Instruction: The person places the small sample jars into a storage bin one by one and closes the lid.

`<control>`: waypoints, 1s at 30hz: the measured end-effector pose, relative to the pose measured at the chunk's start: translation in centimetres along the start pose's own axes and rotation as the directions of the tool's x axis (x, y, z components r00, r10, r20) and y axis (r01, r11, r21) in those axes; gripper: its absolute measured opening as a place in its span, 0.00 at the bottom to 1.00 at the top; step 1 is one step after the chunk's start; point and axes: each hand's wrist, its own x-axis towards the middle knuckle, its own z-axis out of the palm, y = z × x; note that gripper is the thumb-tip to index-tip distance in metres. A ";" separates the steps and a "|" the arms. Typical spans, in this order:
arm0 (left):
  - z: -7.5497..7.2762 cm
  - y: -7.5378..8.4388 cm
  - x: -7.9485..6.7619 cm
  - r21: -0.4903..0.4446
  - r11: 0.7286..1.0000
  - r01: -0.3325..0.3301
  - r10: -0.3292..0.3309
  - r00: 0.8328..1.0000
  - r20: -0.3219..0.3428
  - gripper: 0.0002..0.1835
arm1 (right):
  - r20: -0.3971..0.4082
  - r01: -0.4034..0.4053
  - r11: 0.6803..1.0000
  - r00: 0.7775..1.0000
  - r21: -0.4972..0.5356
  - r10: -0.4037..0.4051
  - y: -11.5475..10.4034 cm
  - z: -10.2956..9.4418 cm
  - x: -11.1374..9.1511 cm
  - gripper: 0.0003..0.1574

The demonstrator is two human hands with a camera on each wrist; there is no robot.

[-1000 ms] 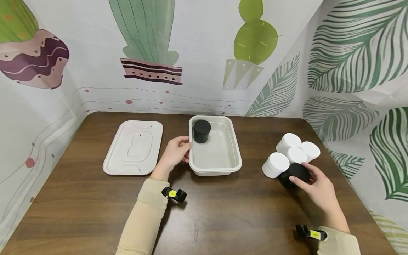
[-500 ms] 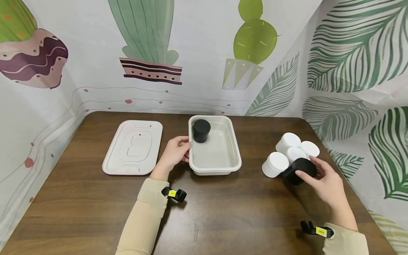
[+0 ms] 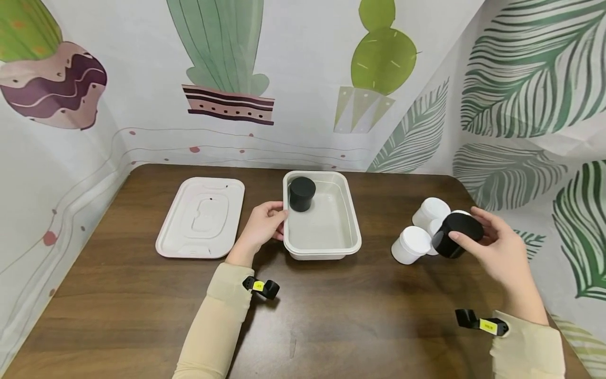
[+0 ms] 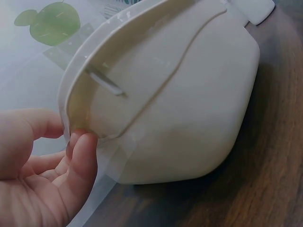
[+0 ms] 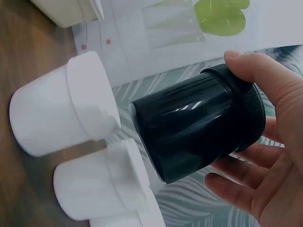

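Note:
My left hand (image 3: 265, 225) pinches the left rim of a cream-coloured plastic box (image 3: 326, 231), thumb and fingers on either side of the edge in the left wrist view. Inside that box, at its back left corner, a black jar (image 3: 302, 195) stands upright. On the right, my right hand (image 3: 502, 255) grips a second black jar (image 3: 455, 237) by its lid, thumb on one side and fingers on the other. In the right wrist view this glossy jar (image 5: 189, 130) is off the table, beside several white lidded jars (image 5: 52, 104). Part of the white group is hidden behind it.
A white flat lid (image 3: 201, 218) lies on the brown wooden table (image 3: 303, 310), left of the box. White jars (image 3: 411, 245) are clustered at the table's right side. Behind the table hangs a cloth (image 3: 303, 68) printed with cacti and leaves.
The right hand has lifted the black jar off the table, up and to the right, from beside the white jars. The left hand stays on the box rim.

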 end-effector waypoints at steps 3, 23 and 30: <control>-0.1 -0.7 0.6 -0.001 1.000 0.002 -0.002 1.000 -0.003 0.22 | -0.013 0.015 0.999 1.000 0.030 -0.014 -0.6 0.3 0.6 0.41; -0.2 -2.5 1.9 -0.025 1.000 -0.020 0.019 1.000 -0.020 0.20 | 0.107 0.090 0.986 0.989 0.141 -0.106 -5.7 6.5 5.6 0.38; -0.2 -2.2 1.6 -0.031 1.000 -0.006 0.005 1.000 -0.007 0.21 | 0.157 0.104 0.972 0.978 0.212 -0.139 -6.4 8.5 7.2 0.39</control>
